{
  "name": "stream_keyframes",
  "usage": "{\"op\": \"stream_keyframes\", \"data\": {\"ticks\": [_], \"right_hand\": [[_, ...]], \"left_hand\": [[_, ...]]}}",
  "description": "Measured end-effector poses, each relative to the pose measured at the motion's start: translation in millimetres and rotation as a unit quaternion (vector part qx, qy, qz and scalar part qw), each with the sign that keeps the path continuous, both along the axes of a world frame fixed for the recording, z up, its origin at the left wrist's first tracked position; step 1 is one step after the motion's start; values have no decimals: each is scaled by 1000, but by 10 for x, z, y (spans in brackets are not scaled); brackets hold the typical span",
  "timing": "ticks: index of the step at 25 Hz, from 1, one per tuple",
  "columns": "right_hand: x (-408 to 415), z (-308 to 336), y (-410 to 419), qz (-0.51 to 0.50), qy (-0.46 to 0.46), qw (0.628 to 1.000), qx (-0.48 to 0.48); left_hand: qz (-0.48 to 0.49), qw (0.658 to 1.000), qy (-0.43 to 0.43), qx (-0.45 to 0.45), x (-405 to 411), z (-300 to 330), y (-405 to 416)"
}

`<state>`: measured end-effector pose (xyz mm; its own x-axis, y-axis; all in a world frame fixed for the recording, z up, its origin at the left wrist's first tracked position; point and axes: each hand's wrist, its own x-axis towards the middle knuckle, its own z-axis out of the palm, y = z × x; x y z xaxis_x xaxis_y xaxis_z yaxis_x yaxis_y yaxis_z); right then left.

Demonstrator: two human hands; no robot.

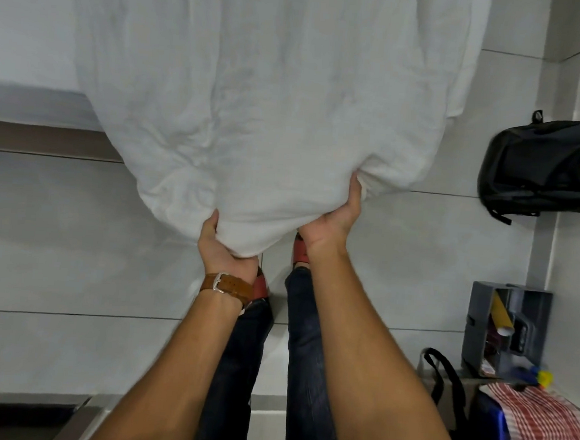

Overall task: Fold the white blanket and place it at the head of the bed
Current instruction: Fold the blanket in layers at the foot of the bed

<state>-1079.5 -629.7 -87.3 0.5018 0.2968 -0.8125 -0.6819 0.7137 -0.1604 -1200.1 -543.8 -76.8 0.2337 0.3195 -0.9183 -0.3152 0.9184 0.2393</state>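
The white blanket point(256, 97) hangs off the bed point(27, 29) and bulges toward me over the floor, wrinkled and bunched at its near end. My left hand point(223, 246), with a brown watch strap on the wrist, is shut on the blanket's lower edge from underneath. My right hand point(336, 219) grips the bunched edge a little to the right and higher. Both arms reach forward side by side. My legs and red shoes stand just below the hands. The far end of the blanket runs out of view at the top.
The bed's wooden frame point(47, 141) shows at the left. A black backpack point(546, 169) lies on the tiled floor at the right. A grey box of items point(508, 324) and a red checked cloth point(541, 433) on a bag sit at the lower right.
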Motion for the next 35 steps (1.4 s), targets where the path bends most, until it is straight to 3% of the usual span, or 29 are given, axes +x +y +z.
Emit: {"op": "stream_keyframes", "data": {"ticks": [3,7,10,12,17,22,28,31,33,35], "right_hand": [[-297,93,-435,-22,11,1000,-8],[-890,-115,-791,-115,92,982,-116],[-1097,-340,-478,-49,185,974,-120],[-980,-267,-133,-1,143,987,-69],[-578,-236,153,-2,49,999,-17],[-498,-262,-316,-12,75,997,16],[-489,-578,-663,-100,115,986,-64],[-556,-774,-504,-30,191,975,-114],[-693,-784,-285,49,227,968,-96],[-823,-708,-81,64,223,972,-46]], "left_hand": [[-2,1000,0,-12,-11,38,-78],[3,1000,-26,-16,-70,-22,-193],[-23,1000,-9,-10,-64,-172,-239],[-36,999,-17,-24,-53,-214,-191],[-14,999,-37,2,-69,-59,-75],[15,1000,-12,-10,-212,-117,25],[45,999,10,25,-410,-334,371],[57,998,-1,26,-386,-483,343],[63,997,-28,18,-289,-487,254],[37,999,-38,14,-178,-438,168]]}}
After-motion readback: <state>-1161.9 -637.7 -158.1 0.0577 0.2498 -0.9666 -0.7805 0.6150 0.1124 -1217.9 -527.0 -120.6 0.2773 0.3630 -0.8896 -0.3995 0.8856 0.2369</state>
